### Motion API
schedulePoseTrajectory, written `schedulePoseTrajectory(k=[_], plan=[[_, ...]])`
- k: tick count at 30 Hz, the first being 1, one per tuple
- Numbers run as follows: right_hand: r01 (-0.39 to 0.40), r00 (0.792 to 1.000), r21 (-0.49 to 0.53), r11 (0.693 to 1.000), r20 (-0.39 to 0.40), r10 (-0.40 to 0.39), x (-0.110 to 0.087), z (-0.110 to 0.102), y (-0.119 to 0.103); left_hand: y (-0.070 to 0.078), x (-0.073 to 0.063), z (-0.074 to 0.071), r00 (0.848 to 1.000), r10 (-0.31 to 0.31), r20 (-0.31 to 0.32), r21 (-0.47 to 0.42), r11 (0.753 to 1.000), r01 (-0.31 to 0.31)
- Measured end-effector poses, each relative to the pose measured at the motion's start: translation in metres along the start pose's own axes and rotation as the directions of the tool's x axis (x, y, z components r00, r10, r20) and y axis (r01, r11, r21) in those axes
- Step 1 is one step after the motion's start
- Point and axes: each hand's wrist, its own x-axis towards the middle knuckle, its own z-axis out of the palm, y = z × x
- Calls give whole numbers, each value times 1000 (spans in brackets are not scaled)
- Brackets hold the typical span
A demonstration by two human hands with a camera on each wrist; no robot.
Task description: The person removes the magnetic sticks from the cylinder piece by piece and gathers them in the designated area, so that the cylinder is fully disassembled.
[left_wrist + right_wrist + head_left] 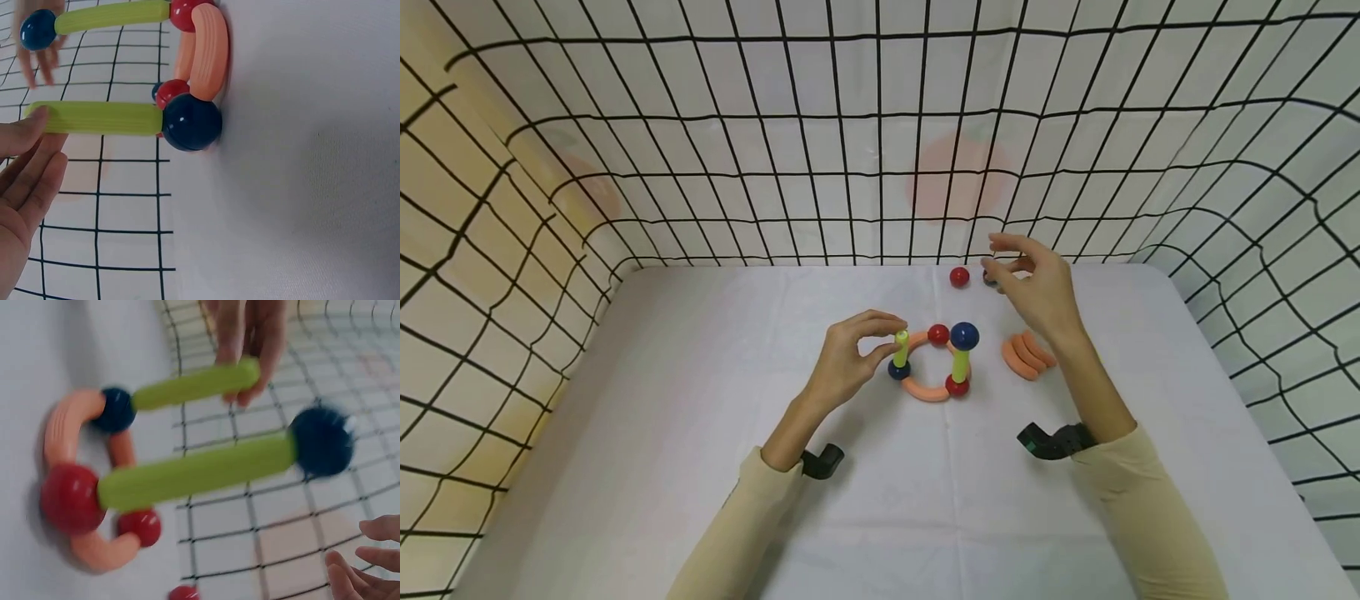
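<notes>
My left hand (856, 354) pinches the upper end of a yellow-green rod (103, 119) between thumb and fingers. That rod stands on a dark blue ball (192, 122), part of a ring of curved orange pieces (928, 393) and balls lying on the table. A second yellow-green rod (200, 477) rises from the ring's red ball (74, 499) and carries a blue ball (964, 336) on top. Beyond the ring, my right hand (1037, 287) is held with its fingers apart and nothing between them. Beneath its fingertips, a small dark ball (990, 279) is partly hidden.
A loose red ball (959, 277) lies near the back edge, left of the right hand. Several curved orange pieces (1028, 356) lie together right of the ring. A black wire grid (880, 175) fences the back and sides of the white-covered table (700, 433).
</notes>
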Motion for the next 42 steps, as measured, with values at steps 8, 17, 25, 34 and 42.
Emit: schedulePoseTrajectory(k=[8,17,25,34,42], plan=[[273,960,39,961,57,-275,-71,17,-56,-2,-1,-2,1000,-11,1,0,1000,11],[323,933,14,946,164,-321,-107,62,-61,-5,-1,-2,1000,9,16,6,1000,-9],[270,959,-82,959,112,-260,-106,93,-60,-9,-2,-2,999,-21,38,19,1000,21],[205,974,-146,968,128,-187,-99,103,-52,-11,-3,-2,998,-46,47,24,999,45],[205,972,-145,968,142,-184,-102,107,-49,-12,-3,-2,997,-36,62,18,999,35]])
